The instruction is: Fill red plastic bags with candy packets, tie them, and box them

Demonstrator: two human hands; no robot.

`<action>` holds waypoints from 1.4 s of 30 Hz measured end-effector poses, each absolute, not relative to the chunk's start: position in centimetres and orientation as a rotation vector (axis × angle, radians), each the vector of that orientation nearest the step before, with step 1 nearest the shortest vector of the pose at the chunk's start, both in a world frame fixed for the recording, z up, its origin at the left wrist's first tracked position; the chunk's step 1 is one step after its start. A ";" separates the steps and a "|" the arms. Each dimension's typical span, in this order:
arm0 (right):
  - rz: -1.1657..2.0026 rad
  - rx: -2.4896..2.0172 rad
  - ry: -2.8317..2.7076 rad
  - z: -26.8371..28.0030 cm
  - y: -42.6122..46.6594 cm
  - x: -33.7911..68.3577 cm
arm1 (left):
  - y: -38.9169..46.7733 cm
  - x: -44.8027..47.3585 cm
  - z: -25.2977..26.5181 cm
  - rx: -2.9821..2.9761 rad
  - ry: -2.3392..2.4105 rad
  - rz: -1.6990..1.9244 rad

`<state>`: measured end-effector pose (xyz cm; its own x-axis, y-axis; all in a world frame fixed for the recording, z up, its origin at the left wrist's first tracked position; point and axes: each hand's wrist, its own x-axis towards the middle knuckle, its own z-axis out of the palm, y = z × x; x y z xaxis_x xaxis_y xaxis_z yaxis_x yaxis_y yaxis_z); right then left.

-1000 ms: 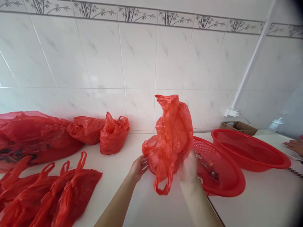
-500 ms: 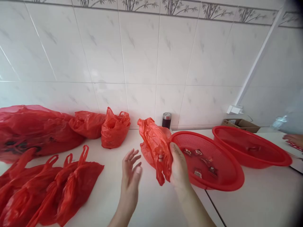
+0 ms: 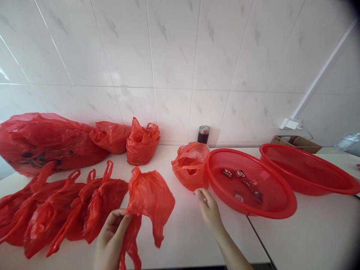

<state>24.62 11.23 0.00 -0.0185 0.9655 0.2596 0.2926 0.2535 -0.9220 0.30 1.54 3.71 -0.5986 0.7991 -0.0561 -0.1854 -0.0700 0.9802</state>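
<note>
My left hand (image 3: 112, 232) pinches a thin red plastic bag (image 3: 153, 195) by its edge, and the bag hangs loosely to the right with its strap-like ends pointing down. My right hand (image 3: 208, 210) is curled closed, its fingertips by the lower edge of another red plastic bag (image 3: 184, 176) that stands with its mouth open. Whether those fingers pinch anything is too small to make out. Touching that standing bag on its right is a red mesh basket (image 3: 281, 206), with several small wrapped packets (image 3: 239, 197) lying on its bottom.
Several tied red bags (image 3: 67, 213) lie at the left on the white table (image 3: 180, 240). Behind them are a large stuffed red bag (image 3: 53, 138) and smaller bags (image 3: 143, 146). A dark flask (image 3: 203, 135), second red basin (image 3: 309, 168) and cardboard box (image 3: 306, 144) stand toward the wall.
The loose bag has passed from my right hand to my left and moved left, uncovering the standing bag. My right hand has closed and lowered slightly. The view has tilted down.
</note>
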 end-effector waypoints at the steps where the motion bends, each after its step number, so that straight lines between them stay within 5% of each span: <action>1: 0.727 -1.295 -1.573 -1.2 12.1 24.6 | 1.1 0.4 3.8 0.687 1.500 1.732; 7: 0.707 -1.238 -1.860 -1.6 15.8 22.8 | 0.3 1.4 4.2 0.756 1.444 1.590; 13: 0.759 -0.982 -1.859 3.1 8.9 19.5 | 0.5 2.6 3.9 0.757 1.372 1.584; 18: 0.758 -0.948 -1.925 2.0 7.1 18.8 | 0.8 3.0 3.0 0.953 1.297 1.438; 27: 0.824 -1.062 -1.944 1.9 9.1 24.8 | 1.1 -0.9 1.4 1.793 1.883 1.167; 37: 0.837 -1.128 -2.056 3.7 8.6 27.1 | 2.5 -2.6 1.0 1.348 2.250 1.101; 42: 0.768 -1.033 -1.920 2.6 8.3 25.9 | 1.5 1.4 1.1 1.790 2.246 1.443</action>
